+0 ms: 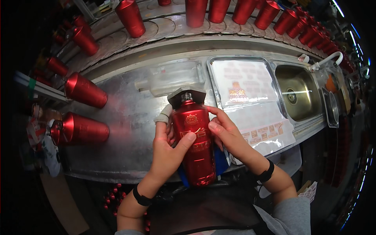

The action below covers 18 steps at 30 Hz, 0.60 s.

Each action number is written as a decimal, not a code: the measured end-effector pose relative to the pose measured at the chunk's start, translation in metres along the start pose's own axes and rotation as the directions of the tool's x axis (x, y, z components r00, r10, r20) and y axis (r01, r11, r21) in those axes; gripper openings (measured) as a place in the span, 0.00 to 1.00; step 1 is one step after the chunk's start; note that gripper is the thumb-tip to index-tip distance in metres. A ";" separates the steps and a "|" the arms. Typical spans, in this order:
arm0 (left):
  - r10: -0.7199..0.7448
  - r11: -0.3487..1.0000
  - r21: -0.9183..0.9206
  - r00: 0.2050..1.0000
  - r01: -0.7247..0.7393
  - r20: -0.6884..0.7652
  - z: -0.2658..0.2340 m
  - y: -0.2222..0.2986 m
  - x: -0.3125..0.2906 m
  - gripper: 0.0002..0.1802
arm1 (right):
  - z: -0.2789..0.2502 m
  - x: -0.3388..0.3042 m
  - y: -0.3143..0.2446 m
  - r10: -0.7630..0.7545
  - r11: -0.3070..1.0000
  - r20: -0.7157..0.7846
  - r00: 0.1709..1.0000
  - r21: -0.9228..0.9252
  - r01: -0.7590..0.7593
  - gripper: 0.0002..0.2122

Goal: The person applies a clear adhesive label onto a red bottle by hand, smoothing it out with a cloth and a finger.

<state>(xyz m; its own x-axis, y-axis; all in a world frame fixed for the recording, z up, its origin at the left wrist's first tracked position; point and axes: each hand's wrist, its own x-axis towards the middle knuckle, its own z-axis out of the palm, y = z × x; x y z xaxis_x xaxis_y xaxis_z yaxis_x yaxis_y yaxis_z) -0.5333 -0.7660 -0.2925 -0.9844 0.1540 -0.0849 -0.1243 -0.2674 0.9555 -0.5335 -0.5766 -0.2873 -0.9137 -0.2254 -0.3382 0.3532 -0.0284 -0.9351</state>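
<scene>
A red metallic bottle (195, 145) with a gold emblem lies neck away from me over the front edge of the steel worktop (129, 113). My left hand (166, 147) grips its left side, thumb across the gold label, index finger wrapped in white tape. My right hand (227, 135) holds the right side, thumb pressed on the label. A dark cardboard piece (178, 96) sits behind the bottle's open neck. Something blue (221, 164) shows under the bottle.
Sheets of gold labels (244, 84) lie in a shallow tray, more sheets (266, 129) beside it. A sink (299, 92) with a white tap is at right. Red bottles (84, 91) stand left; several more (219, 9) ride the curved conveyor behind. A clear glass bottle (172, 78) lies on the worktop.
</scene>
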 end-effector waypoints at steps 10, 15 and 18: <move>0.021 0.957 0.291 1.000 -0.017 -0.012 0.009 0.004 0.001 0.48 | 0.004 -0.001 0.013 -0.137 0.983 -0.023 0.990 -0.128 0.133 0.30; -0.053 0.998 -0.034 0.997 0.051 -0.051 0.004 0.001 0.003 0.42 | 0.005 0.000 0.009 -0.053 0.997 -0.036 0.998 -0.051 0.051 0.29; 0.000 1.000 -0.027 0.999 -0.001 -0.032 0.003 0.000 0.003 0.40 | 0.007 0.002 0.013 -0.088 0.990 -0.076 0.993 -0.121 0.078 0.30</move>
<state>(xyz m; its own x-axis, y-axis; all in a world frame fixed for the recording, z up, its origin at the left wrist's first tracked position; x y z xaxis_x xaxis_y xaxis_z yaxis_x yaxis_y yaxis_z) -0.5361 -0.7627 -0.2922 -0.9879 0.1233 -0.0943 -0.1271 -0.2932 0.9476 -0.5300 -0.5839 -0.2992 -0.9539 -0.1469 -0.2618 0.2536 0.0720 -0.9646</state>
